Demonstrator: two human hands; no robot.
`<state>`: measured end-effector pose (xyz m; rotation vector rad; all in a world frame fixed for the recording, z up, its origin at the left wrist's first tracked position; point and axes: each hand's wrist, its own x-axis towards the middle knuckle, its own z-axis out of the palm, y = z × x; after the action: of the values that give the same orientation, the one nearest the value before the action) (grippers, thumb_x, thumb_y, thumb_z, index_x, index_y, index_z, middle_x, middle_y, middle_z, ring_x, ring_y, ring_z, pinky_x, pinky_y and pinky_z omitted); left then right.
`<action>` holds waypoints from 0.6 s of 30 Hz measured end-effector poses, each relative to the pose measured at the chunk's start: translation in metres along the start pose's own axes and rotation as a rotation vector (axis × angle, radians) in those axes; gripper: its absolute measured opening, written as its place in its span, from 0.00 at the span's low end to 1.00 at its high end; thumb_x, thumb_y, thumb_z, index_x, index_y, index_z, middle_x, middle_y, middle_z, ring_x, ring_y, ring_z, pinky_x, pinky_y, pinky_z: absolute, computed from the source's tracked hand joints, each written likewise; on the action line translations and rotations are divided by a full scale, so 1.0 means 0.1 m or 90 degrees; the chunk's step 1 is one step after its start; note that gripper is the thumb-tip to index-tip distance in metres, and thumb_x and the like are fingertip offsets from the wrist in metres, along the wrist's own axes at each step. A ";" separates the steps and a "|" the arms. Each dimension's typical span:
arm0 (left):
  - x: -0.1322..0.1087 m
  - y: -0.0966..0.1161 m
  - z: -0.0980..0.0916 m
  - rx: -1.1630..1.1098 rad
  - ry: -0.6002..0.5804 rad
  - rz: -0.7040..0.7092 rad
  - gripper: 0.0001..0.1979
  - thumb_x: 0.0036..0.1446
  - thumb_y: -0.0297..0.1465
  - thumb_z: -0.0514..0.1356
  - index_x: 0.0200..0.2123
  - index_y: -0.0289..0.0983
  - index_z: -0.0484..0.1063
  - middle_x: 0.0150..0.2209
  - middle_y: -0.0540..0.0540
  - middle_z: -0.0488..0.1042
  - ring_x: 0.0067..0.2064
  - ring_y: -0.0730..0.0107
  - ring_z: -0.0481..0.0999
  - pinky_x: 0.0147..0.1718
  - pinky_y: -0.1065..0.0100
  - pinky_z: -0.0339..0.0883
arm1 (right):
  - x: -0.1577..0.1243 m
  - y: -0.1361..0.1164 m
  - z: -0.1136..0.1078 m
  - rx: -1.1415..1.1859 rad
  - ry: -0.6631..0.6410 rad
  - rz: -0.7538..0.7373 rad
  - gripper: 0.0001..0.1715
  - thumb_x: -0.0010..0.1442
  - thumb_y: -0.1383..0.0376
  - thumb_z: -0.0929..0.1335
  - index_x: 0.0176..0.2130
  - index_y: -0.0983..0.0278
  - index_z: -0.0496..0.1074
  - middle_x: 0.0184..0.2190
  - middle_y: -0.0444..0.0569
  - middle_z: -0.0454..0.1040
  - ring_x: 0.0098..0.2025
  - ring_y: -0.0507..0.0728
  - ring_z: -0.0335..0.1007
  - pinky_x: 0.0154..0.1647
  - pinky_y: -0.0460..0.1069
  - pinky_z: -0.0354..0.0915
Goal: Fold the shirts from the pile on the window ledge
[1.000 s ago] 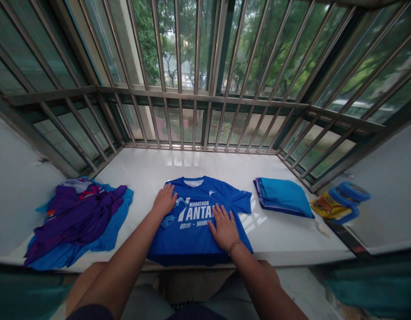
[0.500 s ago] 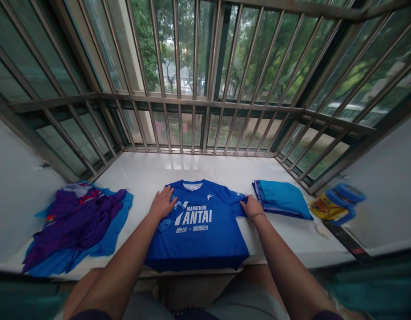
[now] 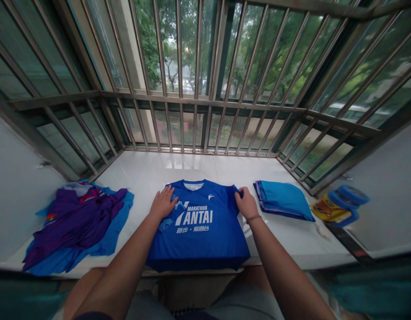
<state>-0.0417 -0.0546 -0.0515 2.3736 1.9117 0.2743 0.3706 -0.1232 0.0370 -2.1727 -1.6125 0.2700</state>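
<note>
Head view: one blue marathon T-shirt (image 3: 199,235) lies flat on the white sill (image 3: 159,171), under my two hands. Left hand (image 3: 163,203) — palm down on the chest, fingers spread wide. Right hand (image 3: 247,203) — fingers narrow, pinching the sleeve edge. One folded blue stack (image 3: 282,201) on my right; one crumpled purple-and-blue heap (image 3: 75,226) on my left.

Crumpled purple clothes (image 3: 75,222), folded blue stack (image 3: 282,200)

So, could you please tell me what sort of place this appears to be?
It looks like a home balcony: steel window bars, trees outside, and a white ledge holding a T-shirt and folded clothes.
</note>
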 end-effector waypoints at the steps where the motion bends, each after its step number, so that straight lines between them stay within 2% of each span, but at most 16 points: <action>1: 0.00 0.00 0.00 0.001 0.002 -0.001 0.34 0.76 0.47 0.47 0.77 0.36 0.61 0.79 0.37 0.55 0.80 0.49 0.55 0.76 0.42 0.49 | -0.07 -0.10 0.01 -0.002 -0.008 -0.056 0.17 0.75 0.58 0.63 0.56 0.61 0.73 0.44 0.52 0.83 0.46 0.61 0.81 0.45 0.49 0.67; 3: 0.00 0.01 0.00 0.002 0.002 -0.004 0.35 0.76 0.47 0.48 0.77 0.36 0.61 0.79 0.37 0.55 0.80 0.49 0.55 0.77 0.42 0.49 | -0.23 -0.28 0.04 -0.022 -0.074 -0.220 0.16 0.73 0.61 0.66 0.56 0.60 0.74 0.47 0.52 0.83 0.48 0.61 0.81 0.48 0.50 0.67; 5: -0.01 0.01 -0.01 0.002 -0.002 -0.007 0.35 0.76 0.47 0.48 0.77 0.35 0.61 0.79 0.36 0.55 0.80 0.49 0.55 0.77 0.43 0.49 | -0.38 -0.38 0.05 -0.054 -0.173 -0.386 0.17 0.72 0.61 0.68 0.58 0.59 0.75 0.53 0.54 0.83 0.52 0.62 0.80 0.52 0.51 0.68; 7: -0.01 0.01 -0.01 -0.001 -0.002 -0.005 0.35 0.76 0.47 0.47 0.77 0.35 0.61 0.79 0.36 0.54 0.80 0.49 0.55 0.77 0.42 0.49 | -0.51 -0.37 0.04 -0.072 -0.222 -0.463 0.18 0.74 0.58 0.67 0.59 0.59 0.76 0.55 0.54 0.82 0.55 0.62 0.79 0.57 0.52 0.68; 9: -0.01 0.01 -0.01 -0.005 0.002 -0.002 0.35 0.76 0.47 0.47 0.77 0.35 0.61 0.79 0.36 0.54 0.80 0.50 0.55 0.77 0.42 0.49 | -0.59 -0.25 0.00 -0.070 -0.184 -0.439 0.19 0.78 0.56 0.63 0.59 0.59 0.77 0.55 0.53 0.82 0.56 0.62 0.78 0.60 0.53 0.68; 13: -0.02 0.02 -0.03 -0.008 -0.004 -0.005 0.35 0.76 0.47 0.48 0.77 0.35 0.61 0.79 0.38 0.55 0.80 0.50 0.55 0.77 0.42 0.49 | -0.67 0.12 -0.10 -0.088 -0.090 -0.278 0.21 0.79 0.60 0.59 0.54 0.61 0.79 0.51 0.54 0.83 0.54 0.61 0.79 0.59 0.53 0.69; 15: -0.02 0.03 -0.04 -0.008 -0.005 -0.008 0.35 0.76 0.47 0.48 0.77 0.36 0.61 0.79 0.38 0.55 0.80 0.50 0.55 0.77 0.42 0.49 | -0.70 0.28 -0.11 -0.104 -0.088 -0.245 0.19 0.77 0.62 0.60 0.52 0.62 0.79 0.49 0.55 0.83 0.53 0.62 0.78 0.59 0.53 0.68; 18: -0.02 0.03 -0.04 -0.007 -0.002 -0.009 0.34 0.76 0.47 0.48 0.77 0.37 0.61 0.79 0.38 0.55 0.80 0.50 0.55 0.77 0.42 0.49 | -0.75 0.42 -0.04 -0.105 -0.113 -0.265 0.17 0.73 0.64 0.64 0.55 0.63 0.78 0.52 0.56 0.81 0.56 0.63 0.76 0.61 0.54 0.67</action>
<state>-0.0401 -0.0570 -0.0469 2.3517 1.9189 0.2785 0.3855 -0.2057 0.0155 -1.9051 -2.2082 0.2125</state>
